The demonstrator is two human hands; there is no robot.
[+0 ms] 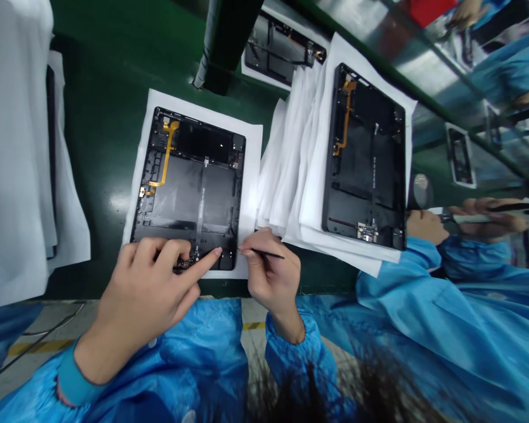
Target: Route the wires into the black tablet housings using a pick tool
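A black device housing [189, 188] with an orange flex cable [168, 154] lies on a white sheet [251, 176] in front of me. My left hand [152, 288] rests over its lower edge, index finger stretched toward the lower right corner, the other fingers bent and apart, with nothing visible in them. Just right of that corner, my right hand [273, 270] pinches a thin dark tool [268, 254] between thumb and fingers. The tool's tip is too small to make out.
To the right, a second black housing [365, 158] tops a stack of white sheets [286, 158]. Another housing [282, 50] lies behind. White sheets [15, 147] hang at the left. A dark post [227, 47] rises behind. A co-worker's hands [427, 226] are at the right.
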